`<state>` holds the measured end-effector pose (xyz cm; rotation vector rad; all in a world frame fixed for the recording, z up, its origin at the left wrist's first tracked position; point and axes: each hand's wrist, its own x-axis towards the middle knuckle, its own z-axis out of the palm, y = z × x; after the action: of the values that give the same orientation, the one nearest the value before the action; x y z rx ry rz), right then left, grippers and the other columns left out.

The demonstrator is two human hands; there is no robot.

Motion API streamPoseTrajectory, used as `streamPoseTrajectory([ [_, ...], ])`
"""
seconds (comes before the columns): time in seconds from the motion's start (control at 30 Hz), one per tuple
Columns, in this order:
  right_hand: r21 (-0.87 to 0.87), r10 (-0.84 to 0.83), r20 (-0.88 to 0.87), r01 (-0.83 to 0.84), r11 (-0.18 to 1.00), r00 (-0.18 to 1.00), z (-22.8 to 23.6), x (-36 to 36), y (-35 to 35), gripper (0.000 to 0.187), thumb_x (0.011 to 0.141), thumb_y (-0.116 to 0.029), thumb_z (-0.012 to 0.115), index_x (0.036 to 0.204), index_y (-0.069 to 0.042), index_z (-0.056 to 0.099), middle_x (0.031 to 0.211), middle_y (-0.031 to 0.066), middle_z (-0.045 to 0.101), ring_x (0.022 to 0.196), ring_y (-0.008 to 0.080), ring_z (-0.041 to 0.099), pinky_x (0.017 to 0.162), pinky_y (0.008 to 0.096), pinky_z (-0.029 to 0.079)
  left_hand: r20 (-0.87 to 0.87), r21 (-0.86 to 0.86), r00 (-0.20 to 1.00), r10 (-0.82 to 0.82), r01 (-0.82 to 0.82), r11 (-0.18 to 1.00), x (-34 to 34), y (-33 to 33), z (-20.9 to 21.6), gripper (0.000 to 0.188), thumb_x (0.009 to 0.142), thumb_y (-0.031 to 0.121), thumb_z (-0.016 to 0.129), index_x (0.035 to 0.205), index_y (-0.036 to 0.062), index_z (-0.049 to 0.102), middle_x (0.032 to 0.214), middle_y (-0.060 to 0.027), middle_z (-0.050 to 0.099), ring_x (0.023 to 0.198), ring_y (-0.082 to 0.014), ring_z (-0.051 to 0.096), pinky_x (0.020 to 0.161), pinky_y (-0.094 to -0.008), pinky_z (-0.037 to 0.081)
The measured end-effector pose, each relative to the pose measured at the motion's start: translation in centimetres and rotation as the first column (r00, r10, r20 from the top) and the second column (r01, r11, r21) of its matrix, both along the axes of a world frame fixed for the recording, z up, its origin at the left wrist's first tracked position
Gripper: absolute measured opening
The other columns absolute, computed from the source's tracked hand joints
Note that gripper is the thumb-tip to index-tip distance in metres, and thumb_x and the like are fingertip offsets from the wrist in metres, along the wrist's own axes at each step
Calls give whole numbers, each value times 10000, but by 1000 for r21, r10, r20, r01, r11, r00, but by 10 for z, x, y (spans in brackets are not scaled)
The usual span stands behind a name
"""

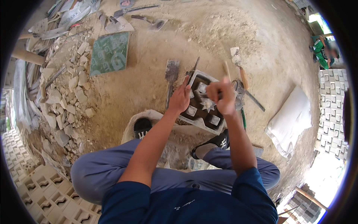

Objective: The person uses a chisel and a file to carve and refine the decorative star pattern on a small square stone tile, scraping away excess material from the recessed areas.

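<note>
A grey moulded block (203,126) with a raised rim sits tilted on the ground between my feet. Its dark recess has pale square studs and a star-shaped boss (207,105) in the middle. My left hand (180,98) grips the block's left rim, fingers pointing away from me. Just past those fingertips, a thin dark bar (196,63) sticks out. Over the block's right half, my right hand (225,98) is closed in a fist around a dark-handled tool (219,95), slightly blurred; its working end is hard to make out.
Right of the block lie a wooden-handled trowel (243,76) and a dark metal bar (255,100). A flat-bladed scraper (172,71) is at its left. Broken stones (71,100), a green board (110,53) and a white sack (290,121) surround me. Another person (323,52) is far right.
</note>
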<state>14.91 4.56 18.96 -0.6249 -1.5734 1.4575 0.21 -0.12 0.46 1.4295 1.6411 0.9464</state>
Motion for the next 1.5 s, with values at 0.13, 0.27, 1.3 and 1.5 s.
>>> streamPoseTrajectory([
  [0.13, -214, 34, 150, -2, 977, 988, -11, 4, 0, 792, 1073, -565, 193, 482, -59, 338, 476, 30, 330, 476, 137, 304, 472, 308, 220, 2, -40, 1000, -8, 8, 999, 2, -1, -1, 565, 1084, 481, 226, 1597, 244, 243, 1376, -217, 550, 1224, -443, 534, 985, -510, 459],
  [0.27, -10, 87, 111, -86, 996, 990, -5, 8, -8, 758, 1069, -569, 256, 514, -55, 315, 481, 30, 328, 492, 128, 295, 501, 293, 241, 4, -17, 1000, -1, 1, 1000, 2, 2, -1, 571, 1081, 494, 223, 1595, 248, 252, 1382, -212, 554, 1219, -445, 541, 988, -508, 459],
  [1.3, -159, -96, -126, 75, 984, 987, 3, -9, -19, 661, 1070, -383, 442, 505, -57, 337, 474, 2, 337, 475, 109, 290, 487, 305, 234, -12, 50, 1000, 16, -15, 999, -4, 7, -2, 566, 1084, 482, 247, 1583, 220, 291, 1321, -212, 590, 1182, -445, 557, 972, -502, 460],
  [1.5, -169, -81, -13, 78, 983, 997, 0, -9, -12, 649, 1065, -383, 429, 518, -42, 353, 491, 14, 363, 479, 114, 300, 491, 308, 240, -28, 42, 1000, -6, 7, 999, 0, 0, -2, 563, 1087, 468, 247, 1580, 199, 300, 1310, -220, 593, 1177, -443, 559, 970, -494, 460],
])
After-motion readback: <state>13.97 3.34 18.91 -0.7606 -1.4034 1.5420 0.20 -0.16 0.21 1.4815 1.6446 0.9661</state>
